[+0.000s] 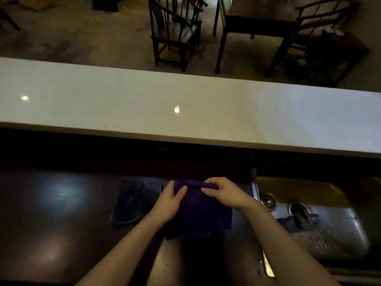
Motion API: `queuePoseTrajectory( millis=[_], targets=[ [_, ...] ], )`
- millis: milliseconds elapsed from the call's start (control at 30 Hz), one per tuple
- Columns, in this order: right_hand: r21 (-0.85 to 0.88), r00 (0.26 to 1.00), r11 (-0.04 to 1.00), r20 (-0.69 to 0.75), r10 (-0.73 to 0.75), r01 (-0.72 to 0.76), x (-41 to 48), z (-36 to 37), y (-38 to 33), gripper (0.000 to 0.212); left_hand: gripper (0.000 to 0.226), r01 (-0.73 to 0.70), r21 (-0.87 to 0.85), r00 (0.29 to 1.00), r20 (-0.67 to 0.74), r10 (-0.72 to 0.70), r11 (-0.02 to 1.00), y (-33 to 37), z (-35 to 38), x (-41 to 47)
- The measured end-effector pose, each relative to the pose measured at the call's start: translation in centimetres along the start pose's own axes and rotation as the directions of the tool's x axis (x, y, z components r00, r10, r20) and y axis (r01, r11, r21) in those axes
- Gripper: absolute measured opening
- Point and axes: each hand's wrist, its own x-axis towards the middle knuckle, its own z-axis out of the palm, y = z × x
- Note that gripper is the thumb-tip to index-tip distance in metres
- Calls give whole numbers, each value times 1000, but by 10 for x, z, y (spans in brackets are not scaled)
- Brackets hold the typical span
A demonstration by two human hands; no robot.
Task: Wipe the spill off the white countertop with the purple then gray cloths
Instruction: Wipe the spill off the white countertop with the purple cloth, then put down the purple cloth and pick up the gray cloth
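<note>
A purple cloth (198,213) hangs above the dark lower counter (51,213), held at its top edge by both hands. My left hand (169,203) pinches the left part of that edge and my right hand (222,193) pinches the right part. A gray cloth (134,201) lies flat on the dark counter just left of my left hand. The raised white countertop (144,104) runs across the view beyond the cloths. I cannot make out a spill on it apart from faint marks near its front edge.
A steel sink (321,234) with drains and a purple item inside sits to the right. Beyond the white countertop are dark wooden chairs (175,36) and a table (257,25) on a pale floor.
</note>
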Motion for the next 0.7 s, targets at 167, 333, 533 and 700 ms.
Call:
queuePoseTrajectory(
  millis=[167, 333, 533, 700],
  targets=[
    [-43, 995, 994, -44, 94, -96, 43, 16, 36, 20, 23, 111, 85, 991, -79, -104, 990, -36, 6, 27],
    [-140, 986, 980, -110, 126, -141, 67, 23, 49, 29, 37, 118, 186, 987, -130, -95, 975, -41, 7, 40],
    [-245, 976, 960, -200, 88, -137, 76, 30, 51, 36, 58, 67, 322, 992, -127, -27, 944, -37, 10, 42],
    [-419, 960, 891, -273, 60, -175, 80, 37, 51, 48, 64, -20, 470, 988, -127, 91, 882, -34, 5, 33]
  ],
)
